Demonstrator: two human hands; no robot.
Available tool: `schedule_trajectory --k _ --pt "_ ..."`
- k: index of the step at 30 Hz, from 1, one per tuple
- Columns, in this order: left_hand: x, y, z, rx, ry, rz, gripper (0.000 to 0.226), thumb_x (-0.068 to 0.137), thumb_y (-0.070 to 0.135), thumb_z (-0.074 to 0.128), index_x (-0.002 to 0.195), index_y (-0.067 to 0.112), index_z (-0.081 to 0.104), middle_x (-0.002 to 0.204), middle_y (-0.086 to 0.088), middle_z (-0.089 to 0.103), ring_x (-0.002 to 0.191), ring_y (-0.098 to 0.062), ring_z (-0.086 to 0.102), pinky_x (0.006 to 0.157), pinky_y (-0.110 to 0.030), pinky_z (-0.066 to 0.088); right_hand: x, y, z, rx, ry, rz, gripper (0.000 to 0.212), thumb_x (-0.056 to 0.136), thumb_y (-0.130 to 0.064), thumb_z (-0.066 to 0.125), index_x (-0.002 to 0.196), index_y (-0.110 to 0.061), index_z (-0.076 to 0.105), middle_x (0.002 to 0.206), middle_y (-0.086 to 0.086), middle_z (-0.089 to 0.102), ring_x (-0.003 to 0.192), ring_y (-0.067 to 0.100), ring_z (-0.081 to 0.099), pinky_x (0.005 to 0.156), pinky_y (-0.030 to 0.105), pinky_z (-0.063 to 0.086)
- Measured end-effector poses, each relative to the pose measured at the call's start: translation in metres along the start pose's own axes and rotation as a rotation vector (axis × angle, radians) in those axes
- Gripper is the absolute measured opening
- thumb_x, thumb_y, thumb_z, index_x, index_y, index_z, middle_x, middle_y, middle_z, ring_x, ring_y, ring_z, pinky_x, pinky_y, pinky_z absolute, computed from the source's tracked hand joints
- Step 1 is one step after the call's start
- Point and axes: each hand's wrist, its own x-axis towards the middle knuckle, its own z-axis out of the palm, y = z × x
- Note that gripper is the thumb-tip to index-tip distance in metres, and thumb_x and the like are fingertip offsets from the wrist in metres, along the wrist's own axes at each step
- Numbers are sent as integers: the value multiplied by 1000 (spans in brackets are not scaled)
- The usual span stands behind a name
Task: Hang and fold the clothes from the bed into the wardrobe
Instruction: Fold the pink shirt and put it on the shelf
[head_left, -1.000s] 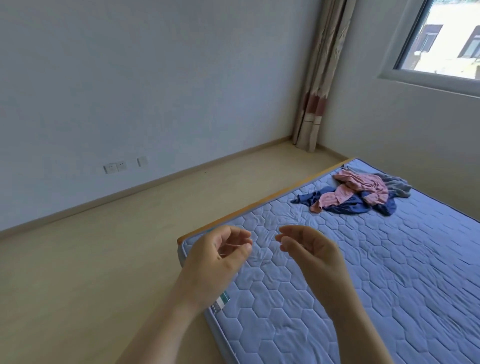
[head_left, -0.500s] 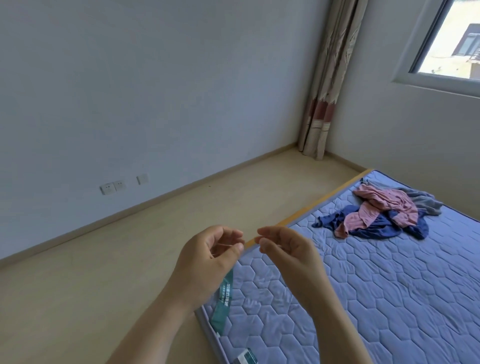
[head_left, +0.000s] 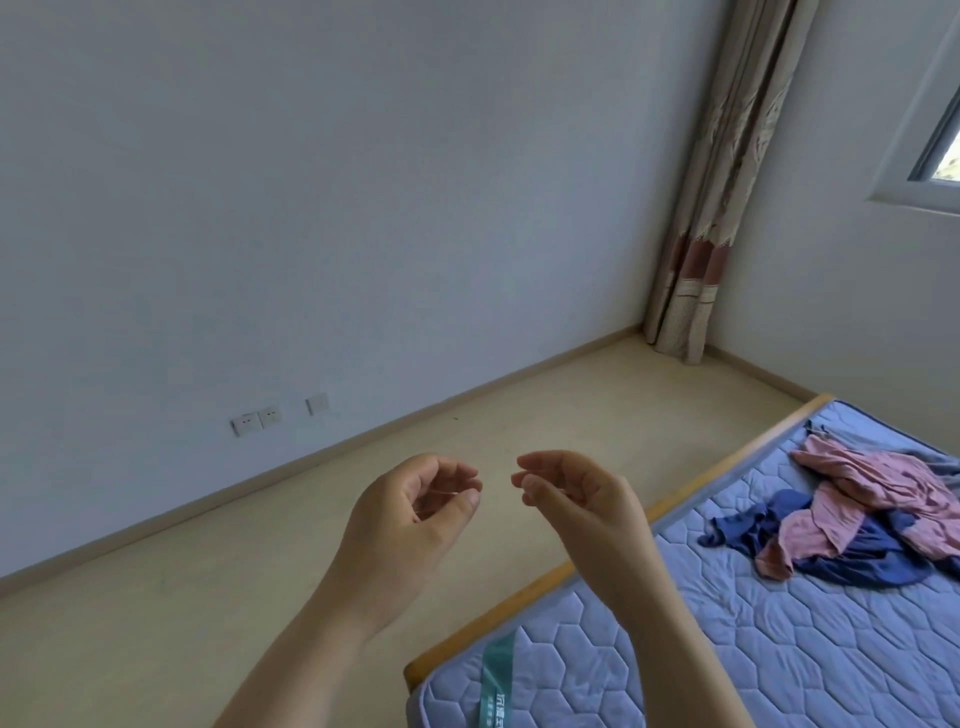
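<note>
Pale walls (head_left: 363, 208) and wood floor (head_left: 156, 623) surrounded the bed (head_left: 727, 649), cut off at the frame's edge. Pink and blue clothes (head_left: 852, 499) lay heaped on it, partly out of view. The left hand (head_left: 410, 519) and right hand (head_left: 582, 509) hovered with curled fingers; whether they pinched anything was unclear.

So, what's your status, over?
Left hand, right hand raised, curled; any hold unclear. Crumpled pink and blue clothes untouched on quilted blue mattress. Path clear.
</note>
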Motion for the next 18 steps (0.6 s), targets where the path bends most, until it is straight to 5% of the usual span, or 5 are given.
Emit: schedule_trajectory --k 11,18 --pt "120 -67 -86 -58 -30 17 14 89 21 66 100 29 68 94 17 72 91 2 66 74 -6 48 114 1 104 -86 24 -11 15 89 -19 66 98 -31 70 91 -8 75 86 11 70 82 29 58" --pt "213 -112 -178 -82 -80 29 12 89 21 66 98 28 69 94 16 73 91 3 66 72 -3 46 186 -14 210 -73 87 23 15 89 -18 66 96 -30 71 92 -7 75 84 12 70 83 33 58"
